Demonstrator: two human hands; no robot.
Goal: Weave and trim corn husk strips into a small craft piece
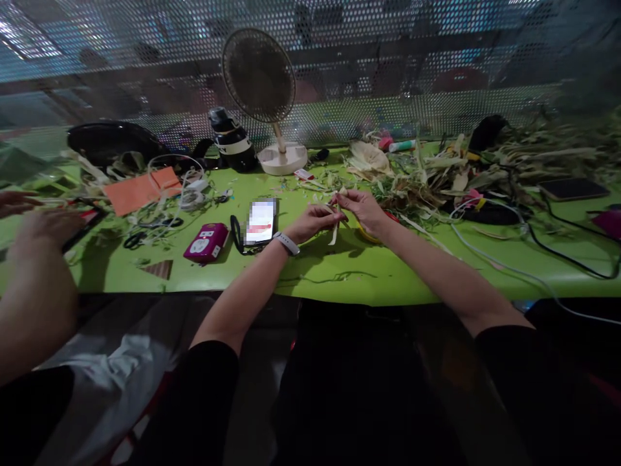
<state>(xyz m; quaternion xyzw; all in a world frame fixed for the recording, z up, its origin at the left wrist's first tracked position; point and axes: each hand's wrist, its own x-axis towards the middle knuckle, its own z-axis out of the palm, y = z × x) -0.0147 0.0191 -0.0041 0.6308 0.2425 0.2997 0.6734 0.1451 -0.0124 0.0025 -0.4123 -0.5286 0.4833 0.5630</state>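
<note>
Both my hands meet over the middle of the green table (339, 272). My left hand (314, 223), with a white wristband, pinches a pale strip of dried husk (334, 232) that hangs down toward the table. My right hand (363, 208) grips the upper end of the same strip, its fingers closed. A yellow roll (369, 235) lies partly hidden under my right hand. A phone (261, 221) lies just left of my left hand.
A heap of dried husks (436, 171) covers the right back. A small white fan (262, 90), a black bottle (233, 139), a magenta device (206, 243), scissors (145, 232), orange paper (140, 189) and cables (509, 262) lie around. Another person's arm (33, 285) works at the left.
</note>
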